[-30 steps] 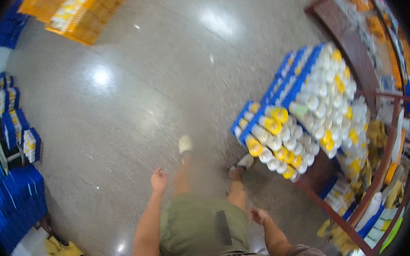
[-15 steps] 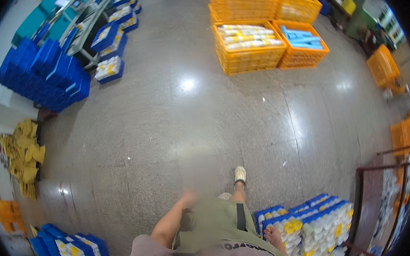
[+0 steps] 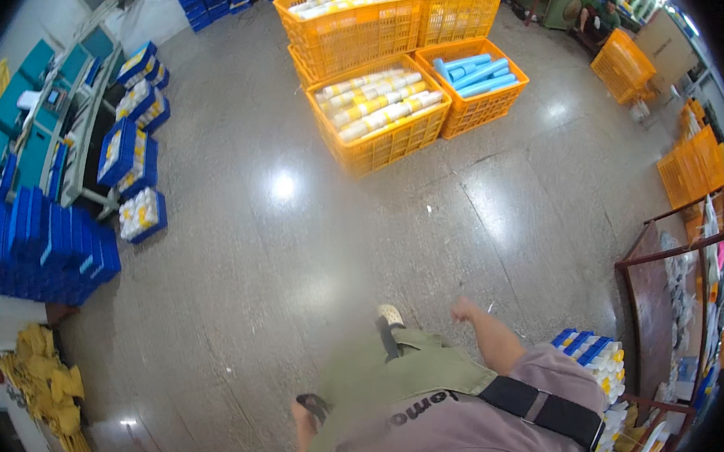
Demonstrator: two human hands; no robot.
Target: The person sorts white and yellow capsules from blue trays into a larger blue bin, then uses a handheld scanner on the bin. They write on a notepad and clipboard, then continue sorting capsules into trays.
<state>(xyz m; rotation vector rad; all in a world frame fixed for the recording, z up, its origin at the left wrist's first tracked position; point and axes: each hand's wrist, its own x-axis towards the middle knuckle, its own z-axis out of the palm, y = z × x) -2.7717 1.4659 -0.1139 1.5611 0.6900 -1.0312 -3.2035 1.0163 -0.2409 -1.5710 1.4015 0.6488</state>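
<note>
Right hand (image 3: 464, 308) looks empty, its curl unclear; I can't tell if the left hand (image 3: 299, 411) grips the black strap (image 3: 314, 402); I judge it light, limp; pinch its edge.

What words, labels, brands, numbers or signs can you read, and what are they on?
Mauve cloth shirt: large dark lettering, partly hidden; not copied here.
Tan rectangular carton: small dark print, too small to read.
I can make out no other text.
</note>
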